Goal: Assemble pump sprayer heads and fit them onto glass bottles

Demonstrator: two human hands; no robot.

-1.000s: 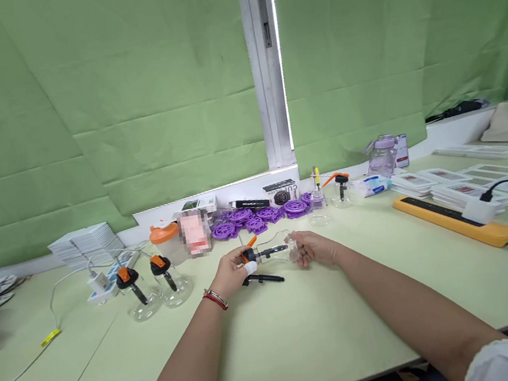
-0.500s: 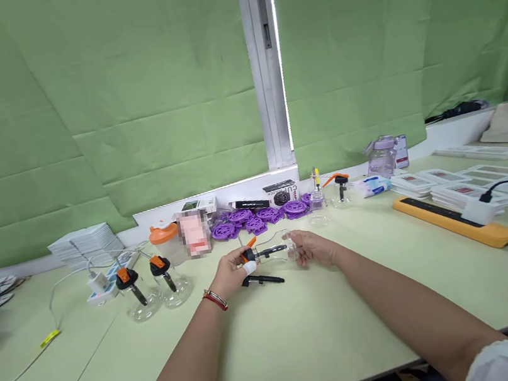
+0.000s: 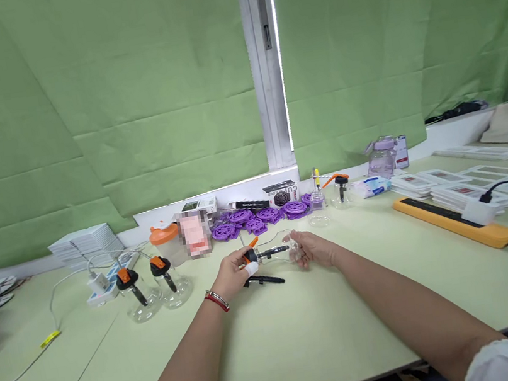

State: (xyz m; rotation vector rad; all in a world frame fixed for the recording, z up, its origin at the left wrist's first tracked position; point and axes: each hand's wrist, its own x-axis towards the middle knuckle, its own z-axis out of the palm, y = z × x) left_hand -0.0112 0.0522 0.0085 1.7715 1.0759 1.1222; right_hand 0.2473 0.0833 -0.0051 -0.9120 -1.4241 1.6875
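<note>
Clear glass flask [image 3: 276,252] held on its side just above the worktop [image 3: 331,325], approx. mid-width and nearer the far edge than the near one. Round see-through body, narrow neck pointing left, black cap w/ an orange lever [image 3: 251,244] sticking up-left; a black stem runs inside the glass from the cap toward the belly.

Left hand [image 3: 233,271] is closed round the neck/cap end, a white wrap on one fingertip, red and metal bangles at the wrist. Right hand [image 3: 311,249] cups the rounded bottom end, fingers curled on the glass. Both hands grip the same flask.

Right below it, a loose black stem piece [image 3: 262,280] lies flat on the worktop, just beside the left hand; can't tell if it touches.

Toward the left edge: two more capped flasks [image 3: 151,286] stand upright side by side, orange-black tops on. Behind them an orange-lidded cup [image 3: 166,242], a white power strip [image 3: 107,277] w/ cables, a stack of white cards [image 3: 85,243] at the far edge. Purple wheels [image 3: 258,218] lie in a row along the far edge behind the hands; another capped flask [image 3: 340,190] stands right of them. Yellow power strip [image 3: 454,220] lies toward the right edge w/ a white plug in it.

Vs. 0.5 s ago: hardly any change. Both hands keep the same grip, flask at the same spot and tilt, black stem piece unmoved. View shifted down a hair.
</note>
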